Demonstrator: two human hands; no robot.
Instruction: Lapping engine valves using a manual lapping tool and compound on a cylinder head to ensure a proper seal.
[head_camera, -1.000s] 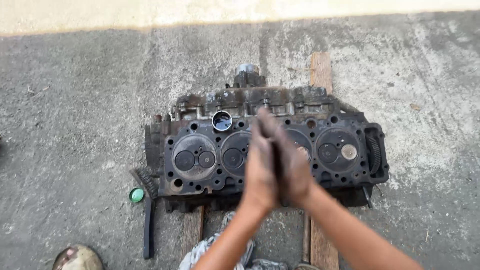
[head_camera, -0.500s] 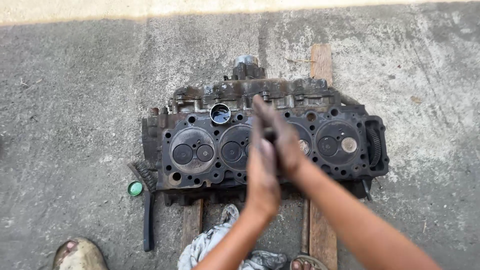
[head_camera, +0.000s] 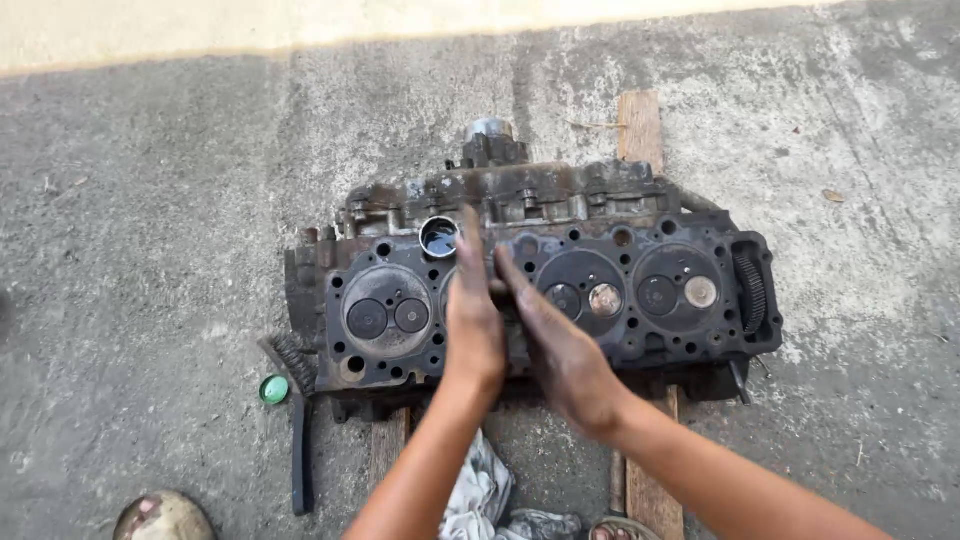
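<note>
Greasy cast cylinder head (head_camera: 400, 320) sits face-up on two wood planks (head_camera: 640, 130) on rough concrete. Left hand (head_camera: 472, 320) and right hand (head_camera: 560, 345), both blackened w/ fingers straight, are pressed palm to palm over the 2nd chamber, hiding it. Can't tell if anything's between them. Small round tin (head_camera: 439, 237) rests on the head, contents unclear.

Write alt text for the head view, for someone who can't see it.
Two grimy bare hands, left hand and right hand, are held palms together over a dirty engine cylinder head lying on wooden planks on a concrete floor. A wire brush and green cap lie beside it.
</note>
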